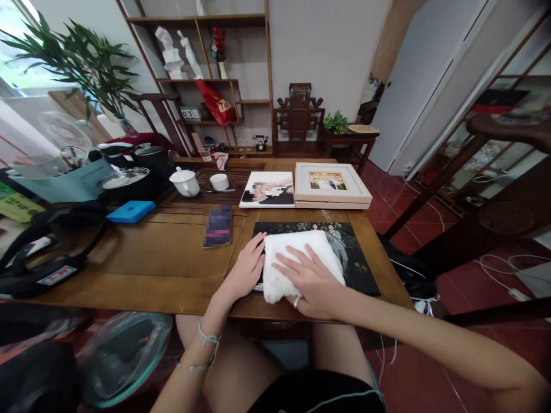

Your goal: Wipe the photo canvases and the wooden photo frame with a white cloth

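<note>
A folded white cloth (275, 275) lies on a dark photo print (361, 264) near the table's front edge. My right hand (312, 281) presses flat on top of the cloth, fingers spread, a ring on one finger. At the cloth's left edge rests my left hand (247, 267), its fingers stretched out over the left side of the print and its fingertips touching the cloth. Figures in the print show just beyond the cloth; the rest of its middle is covered.
Behind the print stand a white-framed picture (361, 186) and a white photo panel (252, 201). A phone-like dark item (218, 226), white cup (219, 182), lidded white teapot (185, 182), blue box (131, 211) and black headset (90, 252) are leftward. A lined bin (159, 344) stands below.
</note>
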A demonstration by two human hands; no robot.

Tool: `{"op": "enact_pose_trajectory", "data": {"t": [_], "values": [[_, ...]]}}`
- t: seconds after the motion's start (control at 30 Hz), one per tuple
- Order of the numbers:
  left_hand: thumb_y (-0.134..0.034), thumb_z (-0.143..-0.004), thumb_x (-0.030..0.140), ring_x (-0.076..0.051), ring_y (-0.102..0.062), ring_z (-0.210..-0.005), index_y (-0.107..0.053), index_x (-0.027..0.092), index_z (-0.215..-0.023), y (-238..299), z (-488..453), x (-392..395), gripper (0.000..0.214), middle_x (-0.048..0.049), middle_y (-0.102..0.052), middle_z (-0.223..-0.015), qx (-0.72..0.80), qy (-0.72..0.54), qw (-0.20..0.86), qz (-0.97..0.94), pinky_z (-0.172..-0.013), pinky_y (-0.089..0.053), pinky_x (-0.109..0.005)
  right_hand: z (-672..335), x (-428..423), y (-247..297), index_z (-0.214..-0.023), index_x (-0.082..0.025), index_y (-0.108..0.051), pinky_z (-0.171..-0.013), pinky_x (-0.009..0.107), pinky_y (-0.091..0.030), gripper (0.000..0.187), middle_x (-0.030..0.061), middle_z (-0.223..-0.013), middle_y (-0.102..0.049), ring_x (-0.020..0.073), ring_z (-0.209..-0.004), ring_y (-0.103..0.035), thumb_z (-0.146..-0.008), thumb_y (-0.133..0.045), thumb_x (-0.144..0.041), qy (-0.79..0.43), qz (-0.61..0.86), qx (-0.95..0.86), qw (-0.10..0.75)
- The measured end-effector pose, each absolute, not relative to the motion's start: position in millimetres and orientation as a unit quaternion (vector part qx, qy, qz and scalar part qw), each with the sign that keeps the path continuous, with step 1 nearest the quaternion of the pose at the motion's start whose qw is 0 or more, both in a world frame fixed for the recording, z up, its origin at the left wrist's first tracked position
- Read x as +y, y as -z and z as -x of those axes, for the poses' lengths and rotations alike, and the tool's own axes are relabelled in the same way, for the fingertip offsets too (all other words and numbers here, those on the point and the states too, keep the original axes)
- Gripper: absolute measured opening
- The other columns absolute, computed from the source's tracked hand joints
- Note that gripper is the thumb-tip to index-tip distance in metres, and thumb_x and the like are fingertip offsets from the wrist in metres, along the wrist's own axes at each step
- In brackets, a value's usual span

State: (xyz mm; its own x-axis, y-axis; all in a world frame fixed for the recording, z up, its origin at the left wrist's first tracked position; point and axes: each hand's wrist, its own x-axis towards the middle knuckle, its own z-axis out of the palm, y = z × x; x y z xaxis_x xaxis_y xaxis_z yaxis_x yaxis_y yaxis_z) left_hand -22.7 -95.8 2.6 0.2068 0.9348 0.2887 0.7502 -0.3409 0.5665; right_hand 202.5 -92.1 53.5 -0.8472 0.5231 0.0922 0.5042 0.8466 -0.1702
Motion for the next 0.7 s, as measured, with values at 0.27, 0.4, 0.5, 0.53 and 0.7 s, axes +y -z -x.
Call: {"op": "enact_pose_trajectory", "data": {"t": [0.27,0.4,0.5,0.53,0.7], "values": [[-0.03,-0.097,0.028,-0.025,-0.027,-0.142,-0.037,0.019,-0.144,-1.1,23.8,-95.1,0.048,-0.0119,-0.035,-0.151,0.544,-0.311,0.148,-0.765,-0.116,-0.025,-0.05,-186.8,-39.1,-61.0,-0.138,-0.009,-0.046,-0.112,0.06,-0.012,0.057,0.0142,-0.149,-0.038,0.0382,-0.138,-0.023,-0.087,-0.046,-0.034,-0.02,0.407,-0.91,0.08],[-0.03,-0.097,0.027,-0.024,-0.027,-0.143,-0.036,0.02,-0.145,-1.3,24.0,-95.5,0.048,-0.0106,-0.034,-0.152,0.551,-0.307,0.152,-0.761,-0.117,-0.023,-0.048,-179.3,-91.5,-60.3,-0.133,-0.012,-0.053,-0.113,0.058,-0.016,0.058,0.0163,-0.143,-0.045,0.0415,-0.134,-0.029,-0.082,-0.053,-0.039,-0.011,0.363,-0.928,0.084],[-0.031,-0.097,0.026,-0.025,-0.026,-0.143,-0.036,0.019,-0.145,0.6,25.3,-95.2,0.049,-0.0114,-0.033,-0.153,0.552,-0.301,0.155,-0.763,-0.117,-0.023,-0.048,-178.5,-131.7,-60.0,-0.134,-0.006,-0.05,-0.112,0.057,-0.019,0.064,0.0212,-0.14,-0.047,0.0416,-0.132,-0.033,-0.082,-0.052,-0.042,-0.009,0.285,-0.954,0.089],[-0.031,-0.097,0.025,-0.025,-0.025,-0.143,-0.036,0.018,-0.145,1.6,25.9,-94.9,0.049,-0.0118,-0.032,-0.153,0.549,-0.3,0.156,-0.765,-0.117,-0.024,-0.048,-178.9,-138.8,-60.1,-0.133,-0.005,-0.05,-0.111,0.056,-0.021,0.064,0.0218,-0.138,-0.048,0.0414,-0.131,-0.034,-0.082,-0.052,-0.043,-0.012,0.27,-0.958,0.093],[-0.031,-0.097,0.025,-0.025,-0.025,-0.143,-0.034,0.02,-0.146,5.8,27.2,-93.7,0.049,-0.0119,-0.031,-0.153,0.535,-0.314,0.16,-0.768,-0.116,-0.025,-0.05,-183.0,-112.0,-57.5,-0.121,-0.015,-0.061,-0.11,0.047,-0.03,0.045,0.0128,-0.123,-0.062,0.0332,-0.123,-0.047,-0.082,-0.055,-0.036,-0.072,0.298,-0.941,0.143]]}}
